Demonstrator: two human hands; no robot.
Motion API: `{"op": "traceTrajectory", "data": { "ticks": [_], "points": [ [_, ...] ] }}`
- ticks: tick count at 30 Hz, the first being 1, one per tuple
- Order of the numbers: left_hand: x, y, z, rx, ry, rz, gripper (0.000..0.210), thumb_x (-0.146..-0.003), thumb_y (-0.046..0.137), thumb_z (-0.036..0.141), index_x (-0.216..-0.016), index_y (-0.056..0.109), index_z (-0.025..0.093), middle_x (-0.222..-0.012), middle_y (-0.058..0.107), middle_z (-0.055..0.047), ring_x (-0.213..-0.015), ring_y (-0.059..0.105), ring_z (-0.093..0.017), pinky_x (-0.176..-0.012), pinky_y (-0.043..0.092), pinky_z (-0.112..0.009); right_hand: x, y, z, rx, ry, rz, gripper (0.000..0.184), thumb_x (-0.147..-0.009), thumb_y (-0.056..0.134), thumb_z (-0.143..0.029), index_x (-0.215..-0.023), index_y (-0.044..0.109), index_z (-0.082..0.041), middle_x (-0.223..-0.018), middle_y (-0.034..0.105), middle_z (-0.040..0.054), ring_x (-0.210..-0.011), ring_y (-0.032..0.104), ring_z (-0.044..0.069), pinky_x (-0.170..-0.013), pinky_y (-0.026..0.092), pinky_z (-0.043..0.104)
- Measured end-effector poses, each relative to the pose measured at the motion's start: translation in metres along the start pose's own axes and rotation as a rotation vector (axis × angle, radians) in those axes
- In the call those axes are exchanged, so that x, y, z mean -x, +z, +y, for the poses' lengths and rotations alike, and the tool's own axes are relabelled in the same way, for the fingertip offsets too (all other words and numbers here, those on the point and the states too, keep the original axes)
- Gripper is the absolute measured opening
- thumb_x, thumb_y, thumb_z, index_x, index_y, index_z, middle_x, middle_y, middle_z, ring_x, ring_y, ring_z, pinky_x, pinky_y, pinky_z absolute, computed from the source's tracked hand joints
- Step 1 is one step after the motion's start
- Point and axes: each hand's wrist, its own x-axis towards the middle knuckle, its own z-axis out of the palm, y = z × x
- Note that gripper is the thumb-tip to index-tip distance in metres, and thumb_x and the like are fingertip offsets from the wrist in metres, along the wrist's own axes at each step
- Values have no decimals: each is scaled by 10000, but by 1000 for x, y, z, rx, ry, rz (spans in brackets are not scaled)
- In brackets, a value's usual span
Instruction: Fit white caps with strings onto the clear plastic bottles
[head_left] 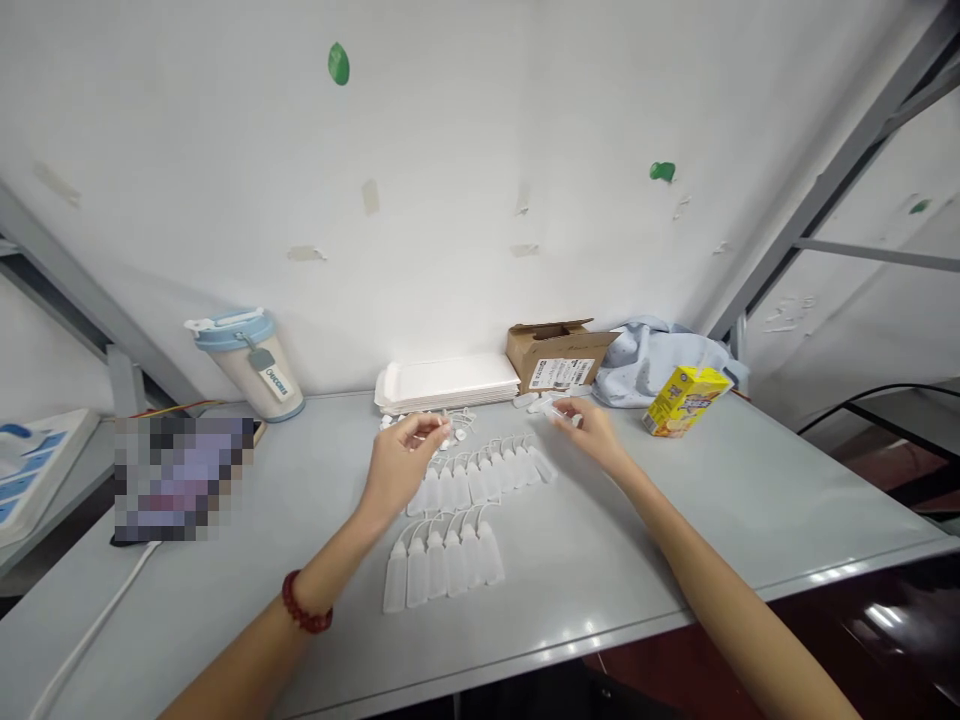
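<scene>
My left hand (405, 455) is closed in a pinch on a small white cap (445, 425), partly hidden by the fingertips. Loose white caps with thin curved straps (460, 434) lie just behind it. At the right, my right hand (589, 430) has its fingers closed around a small translucent bottle (555, 411), with similar pieces beside it. Between and in front of the hands, small translucent squeeze bottles with curved strap tops lie in two rows, a back row (487, 478) and a front row (446, 562).
Against the wall sit a stack of white trays (450, 380), an open cardboard box (559, 358) and a light blue cloth (652, 360). A yellow carton (684, 402) stands at the right. On the left are a tumbler (251, 365), a blurred phone (184, 480) and a white cable (97, 625).
</scene>
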Motion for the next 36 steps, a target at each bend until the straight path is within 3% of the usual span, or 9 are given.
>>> {"op": "traceTrajectory", "data": {
  "ticks": [3, 7, 10, 14, 18, 27, 36],
  "points": [
    [16, 5, -3, -61, 17, -1, 129, -773, 607, 305, -781, 667, 190, -809, 685, -15, -714, 604, -150, -649, 472, -254, 11, 2, -29, -136, -7, -79, 289, -803, 537, -431, -953, 602, -192, -956, 648, 73, -859, 598, 205, -707, 476, 319],
    [32, 12, 2, -43, 53, 4, 88, -786, 595, 257, -787, 659, 197, -769, 682, -8, -681, 605, -139, -622, 482, -244, 30, 14, -67, -656, 107, -376, 325, -772, 616, -420, -997, 581, -187, -901, 654, 59, -819, 626, 188, -773, 474, 337],
    [38, 14, 7, -37, 116, 39, 88, -807, 572, 242, -798, 648, 199, -759, 672, -10, -690, 603, -141, -623, 489, -247, 40, 23, -81, -811, 151, -530, 327, -763, 640, -406, -1002, 587, -189, -956, 649, 63, -784, 640, 177, -765, 476, 339],
    [39, 14, 7, -50, 154, 69, 77, -811, 567, 226, -790, 633, 193, -774, 661, -15, -682, 592, -136, -620, 492, -245, 45, 27, -86, -892, 175, -635, 333, -746, 668, -378, -1011, 585, -195, -893, 659, 41, -784, 658, 184, -773, 474, 341],
    [38, 15, 3, -22, 127, 57, 68, -810, 567, 224, -794, 625, 192, -781, 644, -15, -694, 589, -134, -628, 506, -245, 46, 26, -90, -905, 175, -694, 336, -740, 676, -367, -1008, 578, -190, -804, 664, 28, -778, 658, 190, -733, 470, 322],
    [42, 21, 2, 130, 23, -119, 107, -827, 554, 257, -802, 632, 189, -804, 622, -23, -699, 595, -138, -643, 528, -263, 47, 24, -87, -920, 124, -694, 334, -779, 643, -302, -1081, 547, -198, -906, 656, 47, -805, 663, 195, -768, 457, 336],
    [39, 18, 5, 231, -45, -151, 106, -793, 592, 245, -821, 675, 185, -845, 651, -29, -792, 623, -154, -740, 521, -273, 48, 22, -89, -908, 99, -683, 265, -790, 631, -271, -1035, 576, -185, -829, 658, 23, -797, 657, 178, -756, 455, 308]
  ]
}}
